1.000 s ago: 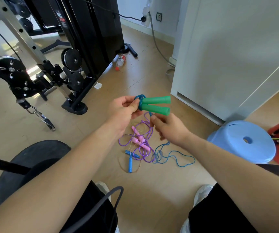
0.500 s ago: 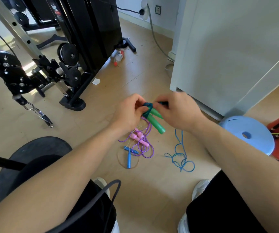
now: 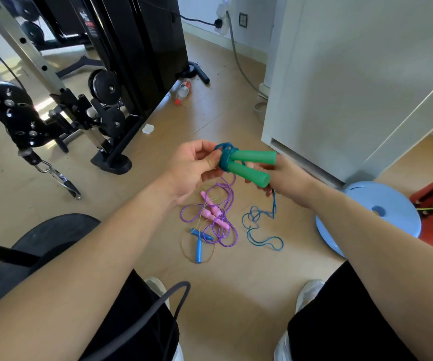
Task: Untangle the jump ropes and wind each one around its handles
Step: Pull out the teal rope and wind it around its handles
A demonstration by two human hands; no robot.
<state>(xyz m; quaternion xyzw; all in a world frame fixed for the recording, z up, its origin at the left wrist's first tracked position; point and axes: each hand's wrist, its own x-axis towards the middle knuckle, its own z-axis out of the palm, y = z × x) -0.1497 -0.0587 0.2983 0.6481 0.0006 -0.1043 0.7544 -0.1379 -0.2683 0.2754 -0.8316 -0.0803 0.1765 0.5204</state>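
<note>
Two green handles lie side by side in the air, with blue rope wound round their left ends. My left hand pinches the handles at that wound end. My right hand is under and behind the handles and holds the blue rope, whose loose tail hangs down to the floor. On the floor lie pink handles with a purple rope and a blue handle with a thin yellowish rope, tangled together.
A black gym machine with pulleys stands at the left. A white cabinet is at the right, a light blue stool beside it. A black round base sits near my left leg.
The green handles swung from pointing down to pointing right again. My right hand moved from above the handles to beneath them, pulling the blue rope round; the tail on the floor shifted.
</note>
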